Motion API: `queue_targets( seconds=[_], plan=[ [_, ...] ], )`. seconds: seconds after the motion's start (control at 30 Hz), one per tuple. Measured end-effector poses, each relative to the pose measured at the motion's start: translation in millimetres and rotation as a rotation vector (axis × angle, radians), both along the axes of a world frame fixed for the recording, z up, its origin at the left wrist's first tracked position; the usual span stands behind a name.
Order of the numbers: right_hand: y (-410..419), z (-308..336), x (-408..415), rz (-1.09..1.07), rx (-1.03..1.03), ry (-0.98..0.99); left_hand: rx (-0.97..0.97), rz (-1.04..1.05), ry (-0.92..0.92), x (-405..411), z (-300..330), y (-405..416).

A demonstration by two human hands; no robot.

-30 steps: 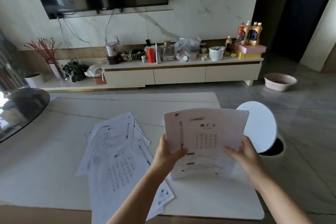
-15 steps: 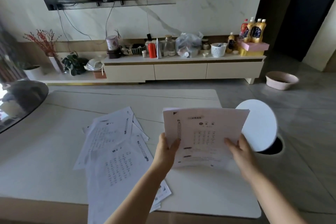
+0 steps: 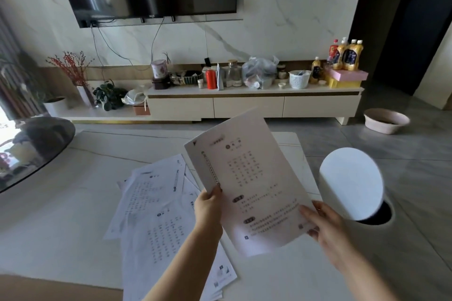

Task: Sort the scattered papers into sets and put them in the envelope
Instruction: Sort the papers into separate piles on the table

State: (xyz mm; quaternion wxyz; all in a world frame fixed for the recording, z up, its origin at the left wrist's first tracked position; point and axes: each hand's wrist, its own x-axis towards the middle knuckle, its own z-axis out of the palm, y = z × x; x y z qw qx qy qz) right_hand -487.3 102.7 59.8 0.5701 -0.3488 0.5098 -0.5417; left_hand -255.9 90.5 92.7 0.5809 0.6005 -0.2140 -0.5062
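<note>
A pale, smooth marble-look table (image 3: 61, 215) carries a loose fan of thin printed papers (image 3: 156, 217). Above its right side, a flat rectangular sheaf of printed sheets (image 3: 254, 183) is held tilted: the left hand (image 3: 208, 205) pinches its left edge, the right hand (image 3: 322, 222) grips its lower right corner.

white printed papers (image 3: 159, 215), marble-veined table (image 3: 73, 178)

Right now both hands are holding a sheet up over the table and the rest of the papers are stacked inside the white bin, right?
Not quite. The head view shows both hands, left hand and right hand, holding the sheet, but the other papers lie scattered on the table, not in the white bin.
</note>
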Motion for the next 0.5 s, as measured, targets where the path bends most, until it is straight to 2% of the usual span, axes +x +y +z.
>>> queue_targets(
  seconds=[0.1,0.17,0.27,0.4,0.5],
  plan=[
    [-6,-11,18,-0.087,0.076,-0.381,0.066,0.036,0.148,-1,-9,-1],
    [-8,-24,34,-0.071,0.130,-0.424,0.130,0.078,0.284,-2,-19,-4],
    [-5,-48,59,-0.003,0.184,-0.174,0.217,0.127,0.389,-5,-40,-11],
    [-33,-71,55,-0.101,0.168,0.300,0.273,0.118,0.385,0,-64,-30],
    [-73,-78,25,-0.062,0.157,0.447,0.247,0.159,0.337,20,-79,-55]
  ],
)
